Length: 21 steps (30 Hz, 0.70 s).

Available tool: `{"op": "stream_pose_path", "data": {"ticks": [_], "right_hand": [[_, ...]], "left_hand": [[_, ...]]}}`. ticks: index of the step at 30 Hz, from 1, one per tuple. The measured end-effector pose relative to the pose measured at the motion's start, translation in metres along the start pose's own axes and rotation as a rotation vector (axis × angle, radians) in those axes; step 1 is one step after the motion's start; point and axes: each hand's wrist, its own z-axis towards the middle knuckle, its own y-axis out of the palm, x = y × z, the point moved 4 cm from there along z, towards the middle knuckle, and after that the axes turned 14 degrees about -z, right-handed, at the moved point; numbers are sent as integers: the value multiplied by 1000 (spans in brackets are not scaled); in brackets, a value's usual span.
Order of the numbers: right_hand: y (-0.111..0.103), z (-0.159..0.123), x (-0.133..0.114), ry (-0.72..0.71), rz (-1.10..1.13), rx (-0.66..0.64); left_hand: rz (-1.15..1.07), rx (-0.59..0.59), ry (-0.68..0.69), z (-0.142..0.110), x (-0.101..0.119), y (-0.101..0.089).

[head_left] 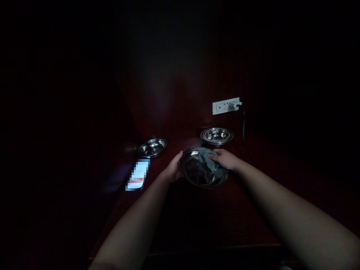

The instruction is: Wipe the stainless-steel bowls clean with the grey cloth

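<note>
A shiny metal bowl (pixel 197 174) is held up in front of me, tilted with its inside towards me. My left hand (pixel 174 168) grips its left rim, thumb on the edge and the other fingers hidden behind. In my right hand (pixel 223 158) is a bunched grey-green cloth (pixel 207 157), pressed against the bowl's upper right rim and inner side. Behind the right hand stands a stack of metal bowls (pixel 216 136). Another metal bowl (pixel 153 148) rests beyond the left hand.
A lit phone (pixel 137 175), its screen blurred out, lies left of my left forearm on the dark red table (pixel 168 232). A white wall socket (pixel 225 106) with a plug is at the back right, and a dark cable (pixel 244 129) hangs near it. The surroundings are very dark.
</note>
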Motion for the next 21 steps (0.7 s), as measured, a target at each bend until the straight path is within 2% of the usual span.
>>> {"op": "stream_pose_path", "data": {"ticks": [6, 11, 15, 21], "right_hand": [[-4, 6, 5, 64, -20, 145], [-4, 5, 4, 69, -30, 188], [-4, 4, 2, 67, -32, 185], [-4, 1, 0, 13, -25, 116]], "left_hand": [[-89, -23, 36, -1, 0, 8], [-88, 68, 99, -1, 0, 7], [-64, 124, 113, -2, 1, 8], [0, 179, 28, -9, 4, 9]]}}
